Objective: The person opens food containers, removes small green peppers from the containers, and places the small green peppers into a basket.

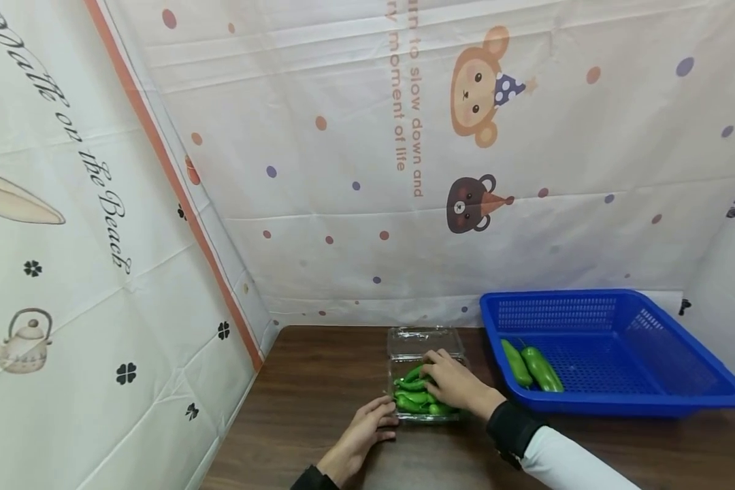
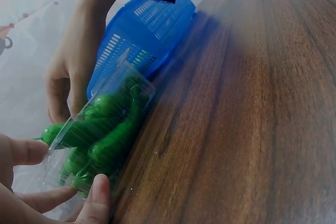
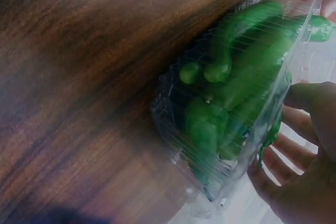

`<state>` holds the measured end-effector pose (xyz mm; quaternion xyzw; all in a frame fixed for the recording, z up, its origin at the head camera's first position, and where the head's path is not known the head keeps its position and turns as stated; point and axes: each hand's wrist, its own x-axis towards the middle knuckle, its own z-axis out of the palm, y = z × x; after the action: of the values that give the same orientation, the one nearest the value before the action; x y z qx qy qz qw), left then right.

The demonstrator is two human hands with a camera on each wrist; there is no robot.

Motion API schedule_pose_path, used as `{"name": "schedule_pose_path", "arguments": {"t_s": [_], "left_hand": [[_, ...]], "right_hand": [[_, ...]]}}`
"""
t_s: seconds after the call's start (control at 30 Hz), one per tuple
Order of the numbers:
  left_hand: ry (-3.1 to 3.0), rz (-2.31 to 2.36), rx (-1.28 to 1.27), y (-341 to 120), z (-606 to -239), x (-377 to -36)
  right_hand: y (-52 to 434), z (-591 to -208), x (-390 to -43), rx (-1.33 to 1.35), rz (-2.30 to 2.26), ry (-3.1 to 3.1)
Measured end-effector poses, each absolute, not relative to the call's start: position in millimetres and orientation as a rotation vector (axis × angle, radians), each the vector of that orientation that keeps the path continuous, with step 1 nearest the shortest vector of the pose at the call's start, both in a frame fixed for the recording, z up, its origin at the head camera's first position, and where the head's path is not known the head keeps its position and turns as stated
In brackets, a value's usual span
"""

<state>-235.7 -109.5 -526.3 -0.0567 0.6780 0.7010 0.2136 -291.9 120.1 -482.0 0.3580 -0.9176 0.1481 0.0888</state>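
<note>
We note a clear plastic clamshell box (image 1: 425, 381) standing open on the dark wooden worktop (image 1: 318, 381), its lid folded back toward the printed cloth backdrop (image 1: 343, 170). It holds a heap of green peppers (image 1: 418, 395). Our left hand (image 1: 361, 435) rests against the near left corner of the box, fingers straight and steadying it; the left wrist view shows fingertips (image 2: 97, 195) touching the clear wall. Our right hand (image 1: 456, 381) reaches down into the box, fingers curled among the peppers; whether it has actually closed on one we cannot tell. Just to the right, a blue perforated plastic basket (image 1: 649, 398) holds two green peppers (image 1: 531, 367) lying side by side in its left end. In our judgement the work is at an early stage: two peppers are across, and most are left in the box.
</note>
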Motion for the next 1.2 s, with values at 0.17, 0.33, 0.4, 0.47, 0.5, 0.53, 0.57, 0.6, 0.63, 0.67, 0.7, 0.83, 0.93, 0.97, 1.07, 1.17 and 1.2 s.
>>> {"name": "schedule_pose_path", "arguments": {"t_s": [0.17,0.33,0.4,0.47,0.5,0.53,0.57,0.6,0.63,0.67,0.7,0.83,0.93,0.97,1.07,1.17,1.2], "left_hand": [[1.883,1.954,-0.17,-104.7,-528.6,-236.1],[1.881,1.954,-0.181,-102.5,-530.8,-235.3],[1.881,1.956,-0.177,-101.7,-531.3,-234.4],[1.879,1.959,-0.175,-100.9,-531.6,-233.3],[1.879,1.964,-0.172,-100.5,-532.0,-232.9],[1.88,1.966,-0.167,-100.0,-531.9,-232.4],[1.879,1.972,-0.164,-99.4,-532.0,-232.1],[1.881,1.978,-0.157,-98.9,-531.8,-231.8],[1.881,1.982,-0.157,-98.4,-531.7,-231.7],[1.883,1.988,-0.154,-98.1,-531.3,-231.8],[1.882,1.996,-0.152,-98.0,-531.3,-232.0],[1.885,2.007,-0.141,-100.1,-529.7,-233.0],[1.893,2.002,-0.127,-104.0,-527.9,-232.9],[1.895,1.999,-0.127,-105.5,-527.3,-232.9],[1.896,1.99,-0.132,-107.7,-526.1,-232.2],[1.889,1.986,-0.128,-107.9,-525.4,-233.1],[1.887,1.985,-0.124,-107.8,-524.9,-233.7]], "right_hand": [[123.5,-478.7,-297.1,1.093,0.492,-2.8],[121.3,-474.6,-297.9,1.139,0.506,-2.842],[119.4,-472.7,-296.5,1.157,0.47,-2.851],[117.1,-470.9,-295.0,1.153,0.426,-2.875],[115.9,-470.0,-294.4,1.144,0.402,-2.885],[114.6,-469.6,-294.1,1.131,0.371,-2.898],[113.3,-469.6,-294.2,1.111,0.341,-2.911],[111.7,-469.4,-294.5,1.097,0.322,-2.913],[110.3,-469.1,-294.8,1.084,0.304,-2.913],[109.1,-469.5,-295.4,1.073,0.288,-2.909],[107.9,-469.7,-295.9,1.066,0.274,-2.899],[104.7,-470.6,-297.4,1.041,0.259,-2.858],[102.5,-469.4,-298.0,1.035,0.289,-2.842],[101.5,-468.4,-298.2,1.036,0.303,-2.841],[100.8,-465.5,-297.6,1.034,0.329,-2.854],[101.4,-460.7,-297.4,1.022,0.336,-2.858],[101.7,-458.9,-297.6,1.017,0.334,-2.855]]}}
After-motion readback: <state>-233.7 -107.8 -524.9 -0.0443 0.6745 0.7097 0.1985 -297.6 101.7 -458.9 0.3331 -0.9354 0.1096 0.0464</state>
